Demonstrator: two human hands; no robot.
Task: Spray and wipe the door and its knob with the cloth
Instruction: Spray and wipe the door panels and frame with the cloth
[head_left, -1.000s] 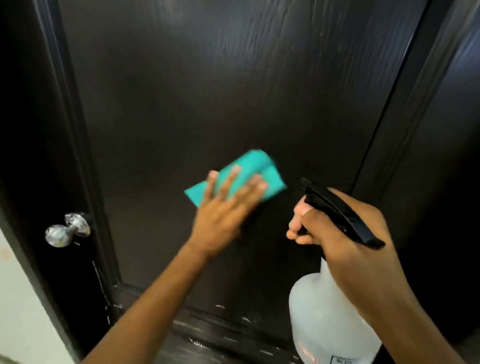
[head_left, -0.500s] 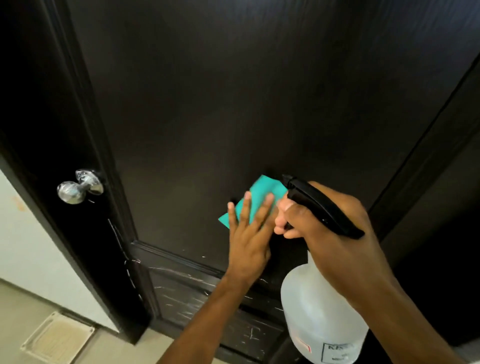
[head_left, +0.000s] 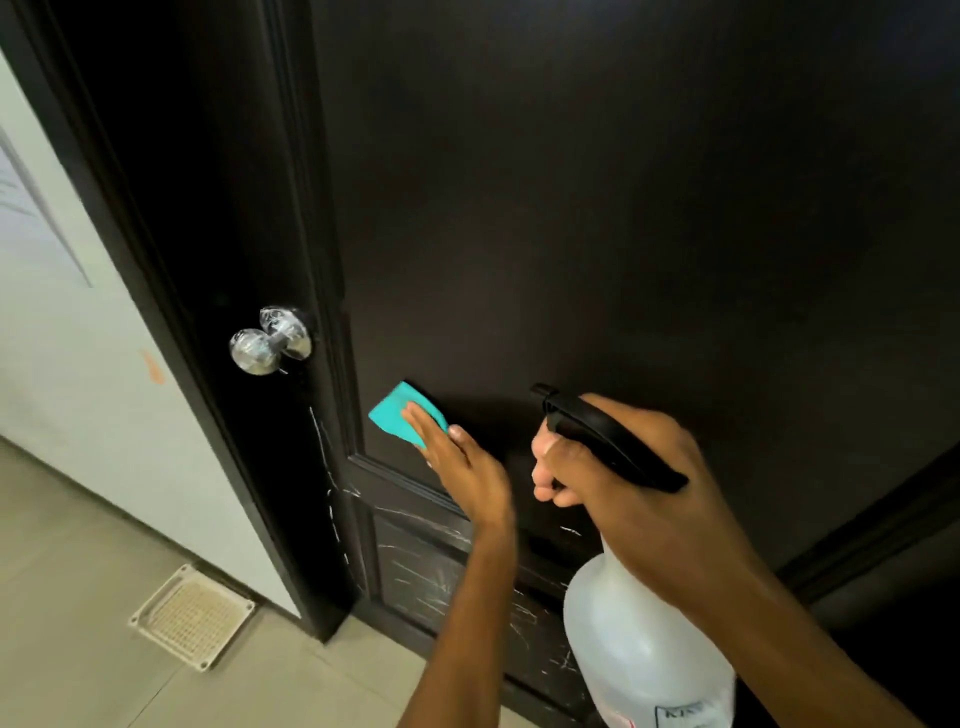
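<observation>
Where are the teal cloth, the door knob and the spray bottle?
cloth (head_left: 396, 410), head view, on its bare teal part left of the fingers.
door knob (head_left: 254, 352), head view, on the round silver ball.
spray bottle (head_left: 644, 654), head view, on its clear body below the hand.

teal cloth (head_left: 399, 410), dark brown door (head_left: 597, 208) with white scratches, chrome knob (head_left: 270, 340).

Pale wall (head_left: 78, 322), beige tiled floor (head_left: 67, 649), floor vent (head_left: 193, 616).
</observation>
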